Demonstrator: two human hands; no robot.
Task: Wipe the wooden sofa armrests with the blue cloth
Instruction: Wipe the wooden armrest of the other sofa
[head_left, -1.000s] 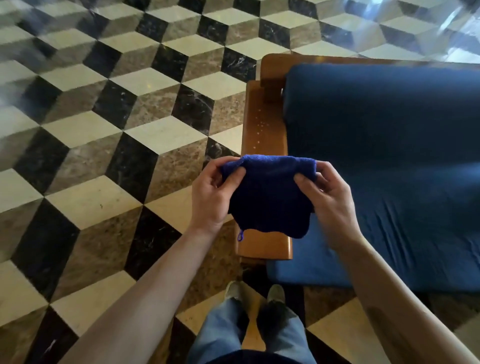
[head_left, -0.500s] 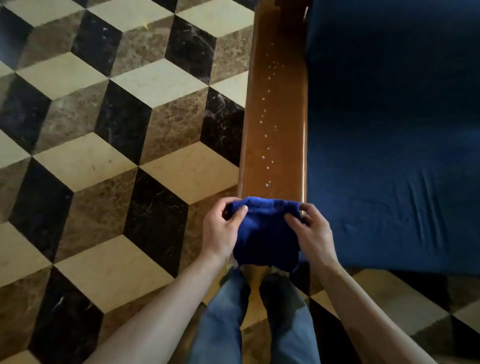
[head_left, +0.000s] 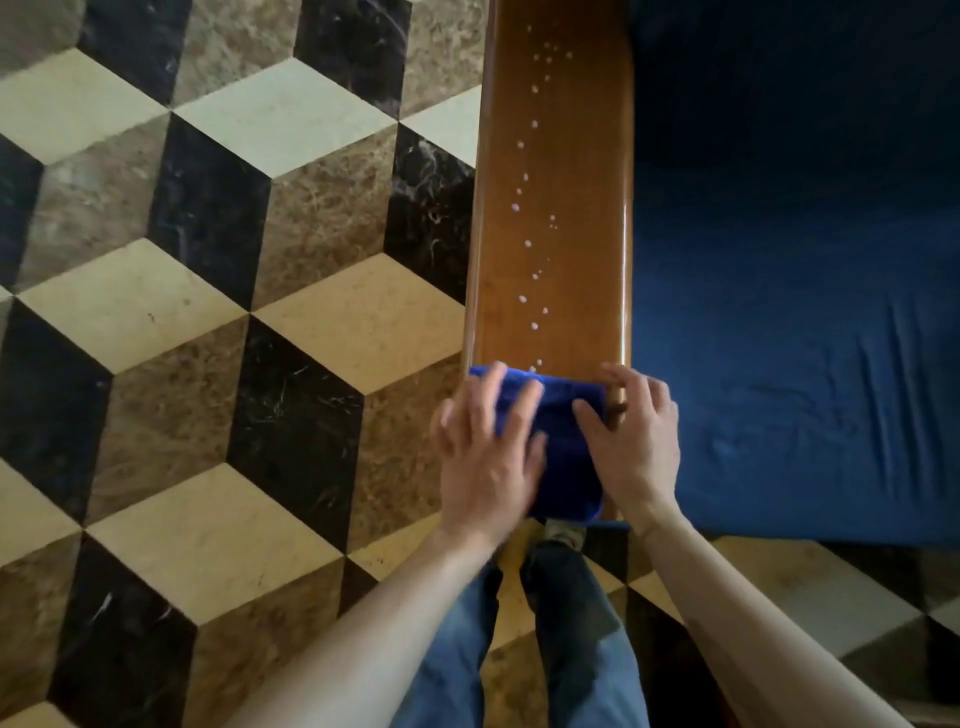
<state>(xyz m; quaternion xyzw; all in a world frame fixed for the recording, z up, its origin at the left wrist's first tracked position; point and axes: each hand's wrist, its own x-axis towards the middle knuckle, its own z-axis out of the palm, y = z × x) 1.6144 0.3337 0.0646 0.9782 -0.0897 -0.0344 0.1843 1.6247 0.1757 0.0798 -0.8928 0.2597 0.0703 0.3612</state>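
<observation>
A long wooden sofa armrest (head_left: 556, 208) runs away from me, dotted with small white droplets. The folded blue cloth (head_left: 563, 447) lies flat on its near end. My left hand (head_left: 488, 452) presses on the cloth's left part with fingers spread and looks blurred by motion. My right hand (head_left: 636, 447) rests on the cloth's right edge, its fingers reaching onto the armrest's right rim. Both palms hide much of the cloth.
The blue sofa cushion (head_left: 800, 312) fills the space right of the armrest. A marble floor (head_left: 208, 338) in a cube pattern lies to the left. My legs in jeans (head_left: 545, 649) and shoes stand just before the armrest's near end.
The cloth went from being held up by both hands to lying flat on the armrest's near end. Both hands now press on it. The view has moved closer over the armrest.
</observation>
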